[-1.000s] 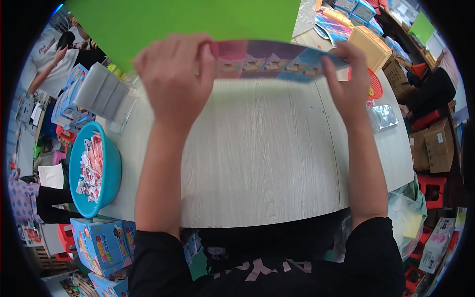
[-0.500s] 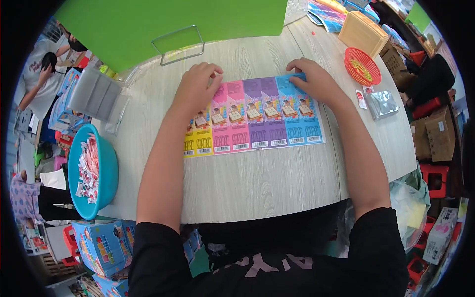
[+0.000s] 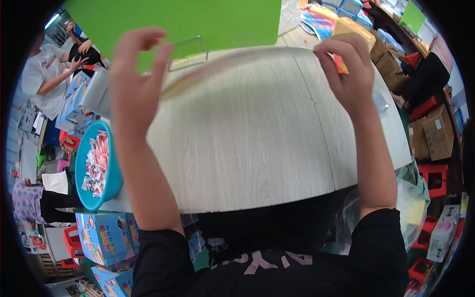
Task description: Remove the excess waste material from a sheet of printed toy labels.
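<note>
A thin printed sheet point(image 3: 237, 58) is lifted off the pale wooden table point(image 3: 247, 148). I see it almost edge-on, blurred and bowed, its left end lower and yellowish. My right hand point(image 3: 350, 72) pinches its right end between thumb and fingers. My left hand point(image 3: 136, 79) is raised and smeared by motion beside the sheet's left end. Its thumb and forefinger look apart; the other fingers are hidden, so whether it grips the sheet is unclear.
A turquoise basin point(image 3: 116, 175) of small wrapped packets stands at the left edge. A wire stand point(image 3: 204, 49) sits by the green panel point(image 3: 232, 22). Behind my right hand are a red basket point(image 3: 340, 63) and yellow box point(image 3: 354, 30). People point(image 3: 47, 74) stand far left.
The coloured sheet has risen from lying flat on the table to nearly edge-on. Both hands have lifted and moved apart, the left one further left and blurred.
</note>
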`<state>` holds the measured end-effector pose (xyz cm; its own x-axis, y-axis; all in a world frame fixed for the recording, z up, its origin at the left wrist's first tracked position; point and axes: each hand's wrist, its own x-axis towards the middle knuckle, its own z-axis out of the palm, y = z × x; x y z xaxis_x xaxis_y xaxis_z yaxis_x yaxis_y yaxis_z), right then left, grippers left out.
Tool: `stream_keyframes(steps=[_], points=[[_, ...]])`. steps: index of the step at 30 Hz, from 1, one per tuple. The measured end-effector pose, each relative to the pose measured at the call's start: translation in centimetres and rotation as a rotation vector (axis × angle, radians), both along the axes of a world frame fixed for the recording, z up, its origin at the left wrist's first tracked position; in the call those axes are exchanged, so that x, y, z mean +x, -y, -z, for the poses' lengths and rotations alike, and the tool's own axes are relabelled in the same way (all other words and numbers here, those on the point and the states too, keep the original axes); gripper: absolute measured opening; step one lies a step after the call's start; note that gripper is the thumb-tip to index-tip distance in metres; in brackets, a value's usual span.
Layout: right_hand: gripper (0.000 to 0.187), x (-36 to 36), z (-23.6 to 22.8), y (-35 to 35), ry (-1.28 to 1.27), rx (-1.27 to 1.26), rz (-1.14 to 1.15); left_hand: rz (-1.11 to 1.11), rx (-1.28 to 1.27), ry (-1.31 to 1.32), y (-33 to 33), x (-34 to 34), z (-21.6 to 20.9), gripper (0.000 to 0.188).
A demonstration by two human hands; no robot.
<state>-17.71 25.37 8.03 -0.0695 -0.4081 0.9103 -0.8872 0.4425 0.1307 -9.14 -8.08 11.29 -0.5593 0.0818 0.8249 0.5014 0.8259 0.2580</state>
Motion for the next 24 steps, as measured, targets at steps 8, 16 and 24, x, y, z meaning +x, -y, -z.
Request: stream_keyframes(steps=[8, 16, 24], points=[[0.021, 10.5, 10.5, -5.4, 0.567, 0.381, -0.053, 0.157, -0.042, 0.419, -3.0, 9.3, 9.5, 0.018], [0.011, 11.8, 9.0, -6.9, 1.11, 0.487, -0.08, 0.136, -0.225, 0.584, -6.7, 9.7, 13.1, 0.037], [0.015, 3.2, 7.9, 1.8, 0.938, 0.584, -0.076, 0.224, -0.391, 0.717, -7.7, 5.3, 12.8, 0.036]])
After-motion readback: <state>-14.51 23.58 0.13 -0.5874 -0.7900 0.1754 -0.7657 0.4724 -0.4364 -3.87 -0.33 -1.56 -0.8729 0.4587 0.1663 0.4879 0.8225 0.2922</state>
